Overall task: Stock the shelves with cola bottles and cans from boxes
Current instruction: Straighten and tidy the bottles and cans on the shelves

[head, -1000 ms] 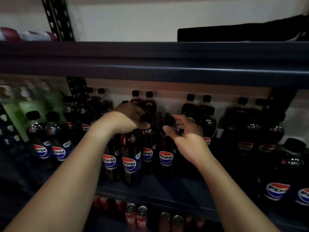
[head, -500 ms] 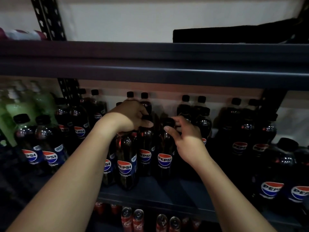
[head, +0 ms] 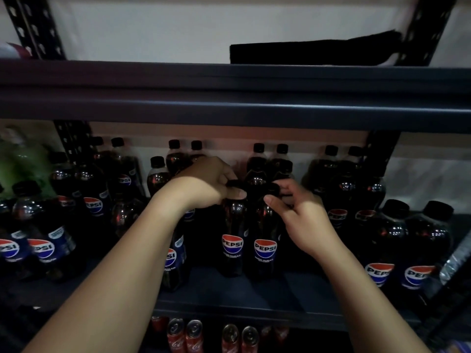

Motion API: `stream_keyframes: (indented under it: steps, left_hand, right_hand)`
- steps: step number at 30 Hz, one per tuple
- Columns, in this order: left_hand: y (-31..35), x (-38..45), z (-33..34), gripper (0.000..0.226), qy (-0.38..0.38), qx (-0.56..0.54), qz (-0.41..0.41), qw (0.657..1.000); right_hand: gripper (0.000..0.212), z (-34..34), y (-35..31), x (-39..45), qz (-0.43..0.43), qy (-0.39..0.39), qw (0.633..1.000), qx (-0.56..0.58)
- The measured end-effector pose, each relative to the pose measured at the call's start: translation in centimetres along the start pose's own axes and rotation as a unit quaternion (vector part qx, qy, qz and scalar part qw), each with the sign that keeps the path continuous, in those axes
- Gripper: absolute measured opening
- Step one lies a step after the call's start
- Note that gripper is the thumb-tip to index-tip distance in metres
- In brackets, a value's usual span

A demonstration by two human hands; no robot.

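Dark cola bottles with black caps and Pepsi labels stand in rows on the middle shelf (head: 229, 296). My left hand (head: 204, 184) grips the cap and neck of one bottle (head: 232, 240) near the shelf's front. My right hand (head: 300, 215) grips the cap of the bottle (head: 263, 253) right beside it. Both bottles stand upright on the shelf, side by side, labels facing me. Red cola cans (head: 184, 335) stand on the shelf below.
The upper shelf's dark beam (head: 234, 108) hangs low over the bottle caps, with a flat black object (head: 305, 52) lying on top. More cola bottles fill the left (head: 43, 240) and right (head: 397, 250). Green bottles (head: 23, 161) stand far left. Perforated black uprights frame the bay.
The view has drifted, so the bottles and hands sit slightly further right. Both hands keep their grip on the two front bottles' caps, which stay upright on the shelf.
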State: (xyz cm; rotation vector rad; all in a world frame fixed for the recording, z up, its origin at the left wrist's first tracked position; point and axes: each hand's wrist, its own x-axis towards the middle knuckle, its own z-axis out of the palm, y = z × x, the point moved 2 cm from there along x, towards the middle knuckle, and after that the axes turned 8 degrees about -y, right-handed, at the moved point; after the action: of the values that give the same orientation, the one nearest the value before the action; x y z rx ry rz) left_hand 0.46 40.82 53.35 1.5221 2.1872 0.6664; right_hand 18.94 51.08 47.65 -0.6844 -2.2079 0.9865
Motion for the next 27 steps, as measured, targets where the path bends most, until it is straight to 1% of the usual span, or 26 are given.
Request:
stream_keyframes:
  steps: [2, 5, 6, 9, 14, 16, 19, 21, 23, 27]
  left_hand:
    - [0.3, -0.2, 0.6, 0.047, 0.005, -0.02, 0.012, 1.0]
    - [0.6, -0.6, 1.7, 0.03, 0.019, -0.048, 0.032, 0.998]
    - [0.6, -0.7, 2.0, 0.028, 0.025, -0.057, 0.039, 0.997]
    - [0.5, -0.8, 3.0, 0.034, 0.048, -0.086, 0.059, 0.993]
    - [-0.7, -0.4, 4.9, 0.031, 0.091, -0.151, 0.092, 0.98]
    - [-1.2, -0.6, 5.5, 0.034, 0.101, -0.164, 0.091, 0.977]
    - [-1.6, -1.2, 6.3, 0.041, 0.08, -0.193, 0.108, 0.972]
    - [-1.8, -1.5, 6.9, 0.04, 0.061, -0.21, 0.12, 0.968]
    - [-1.9, -1.7, 7.2, 0.036, 0.057, -0.235, 0.112, 0.964]
    - [-1.6, -1.7, 7.4, 0.027, 0.056, -0.276, 0.099, 0.954]
  right_hand:
    - [0.024, -0.9, 0.2, -0.5, 0.002, -0.007, 1.0, 0.003]
    - [0.021, -1.9, 0.4, -1.2, -0.004, -0.015, 1.0, 0.007]
    - [0.022, -2.2, 0.4, -1.4, -0.007, -0.015, 1.0, 0.004]
    - [0.023, -2.8, 0.7, -1.7, -0.008, -0.011, 1.0, -0.004]
    - [0.034, -2.8, 1.4, -1.9, -0.005, 0.0, 1.0, 0.028]
    - [0.037, -2.6, 1.7, -2.0, -0.001, -0.004, 0.999, 0.042]
    - [0.044, -2.3, 2.0, -2.3, 0.006, -0.011, 0.998, 0.06]
    - [0.045, -2.1, 2.1, -2.4, 0.01, -0.017, 0.998, 0.058]
    - [0.046, -1.9, 2.1, -2.6, 0.022, -0.028, 0.997, 0.063]
    - [0.022, -1.9, 2.1, -2.7, 0.023, -0.038, 0.993, 0.107]
